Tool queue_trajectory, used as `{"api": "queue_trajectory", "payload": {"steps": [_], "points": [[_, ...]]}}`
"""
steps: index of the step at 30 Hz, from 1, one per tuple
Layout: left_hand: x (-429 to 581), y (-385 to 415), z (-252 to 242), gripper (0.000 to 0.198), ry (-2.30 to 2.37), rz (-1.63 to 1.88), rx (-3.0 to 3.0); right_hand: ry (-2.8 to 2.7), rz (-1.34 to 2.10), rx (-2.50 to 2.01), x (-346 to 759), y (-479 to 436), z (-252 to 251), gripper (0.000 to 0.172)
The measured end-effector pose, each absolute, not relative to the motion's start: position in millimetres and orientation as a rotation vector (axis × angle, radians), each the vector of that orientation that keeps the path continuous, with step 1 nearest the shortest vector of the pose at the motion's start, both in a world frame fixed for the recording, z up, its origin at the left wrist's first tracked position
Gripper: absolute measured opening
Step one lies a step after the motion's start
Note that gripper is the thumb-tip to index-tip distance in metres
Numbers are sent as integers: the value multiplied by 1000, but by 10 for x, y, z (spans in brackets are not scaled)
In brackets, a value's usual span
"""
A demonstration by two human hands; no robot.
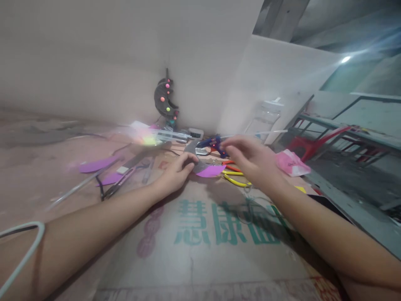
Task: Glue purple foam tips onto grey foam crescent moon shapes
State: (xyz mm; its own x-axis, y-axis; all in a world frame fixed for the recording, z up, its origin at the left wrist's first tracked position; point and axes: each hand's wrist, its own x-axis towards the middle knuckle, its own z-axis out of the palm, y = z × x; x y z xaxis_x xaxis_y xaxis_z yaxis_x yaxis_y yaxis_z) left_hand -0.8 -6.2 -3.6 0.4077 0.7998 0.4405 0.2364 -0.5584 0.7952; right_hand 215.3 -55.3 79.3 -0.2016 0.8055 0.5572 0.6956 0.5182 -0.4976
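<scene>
My left hand (179,172) pinches the edge of a grey crescent-shaped piece (191,149), which looks like felt, between thumb and fingers. A purple leaf-shaped piece (210,171) sits at its lower end; whether the two are joined I cannot tell. My right hand (250,156) is raised just right of a blue glue gun (214,143), its fingers bent, apart and slightly blurred. The gun's small red light is lit, and a long clear glue stick (275,131) runs out behind the hand. Pliers with yellow handles (234,177) lie below the right hand.
Printed cardboard (194,259) covers the near tabletop. At left lie purple pieces (98,164), a pink-handled cutter (123,179) and a clear rod (79,188). A decorated dark crescent (162,98) stands against the wall. Further right are a pink packet (292,163) and a clear bottle (266,117).
</scene>
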Motion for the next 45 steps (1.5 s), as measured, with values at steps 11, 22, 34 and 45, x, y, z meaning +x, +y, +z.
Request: {"api": "queue_trajectory", "payload": {"steps": [11, 22, 34, 45], "points": [[14, -134, 27, 20, 896, 1254, 1971, -1883, 389, -1297, 2065, -301, 148, 19], [35, 33, -42, 43, 694, 1155, 1544, -1844, 452, -1237, 2008, -338, 127, 20], [63, 53, -64, 42, 538, 1135, 1505, -1711, 694, -1238, 2017, -306, 117, 24], [51, 22, -46, 61, 529, 1073, 1493, -1763, 630, -1243, 2035, -272, 113, 23]]}}
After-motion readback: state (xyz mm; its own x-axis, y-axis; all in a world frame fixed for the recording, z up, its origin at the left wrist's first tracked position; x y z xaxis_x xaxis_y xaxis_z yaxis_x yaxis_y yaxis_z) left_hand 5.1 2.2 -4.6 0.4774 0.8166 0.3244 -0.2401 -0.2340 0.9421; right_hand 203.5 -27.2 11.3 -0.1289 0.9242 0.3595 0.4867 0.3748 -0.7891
